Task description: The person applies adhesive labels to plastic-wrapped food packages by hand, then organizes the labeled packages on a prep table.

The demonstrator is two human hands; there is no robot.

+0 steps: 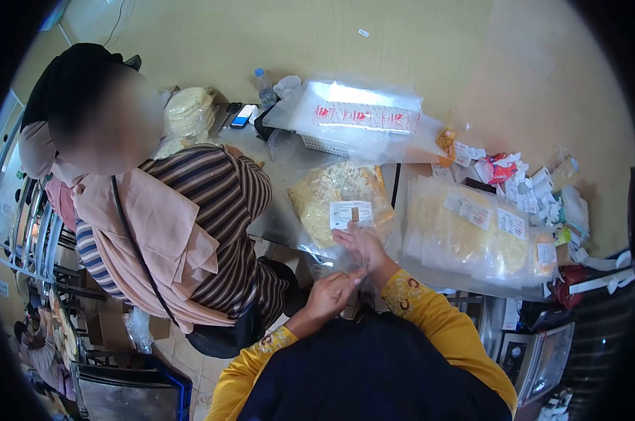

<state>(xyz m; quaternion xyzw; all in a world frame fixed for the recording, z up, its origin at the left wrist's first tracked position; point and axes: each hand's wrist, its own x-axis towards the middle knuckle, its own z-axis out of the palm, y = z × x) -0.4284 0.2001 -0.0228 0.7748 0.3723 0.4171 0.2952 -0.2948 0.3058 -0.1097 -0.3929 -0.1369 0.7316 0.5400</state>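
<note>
A clear plastic bag of pale, crumbly flat food (pixel 316 203) lies on the table in front of me, with a white printed label (pixel 341 217) on it. My right hand (pixel 365 251) is over the bag's near edge, its fingers stretched out close to the label. Just below it, my left hand (pixel 330 295) is closed in a pinch beside the heel of the right hand. What the left fingers pinch, if anything, is too small to make out. Loose clear plastic shows at the bag's near end.
Labelled bags (pixel 440 224) overlap on the right. A white basket (pixel 324 146) with plastic sheets stands behind. Crumpled paper and wrappers (pixel 524 186) lie far right. On my left sits a person in a striped top (pixel 212 189), near a phone (pixel 243 116) and a bottle (pixel 265 88).
</note>
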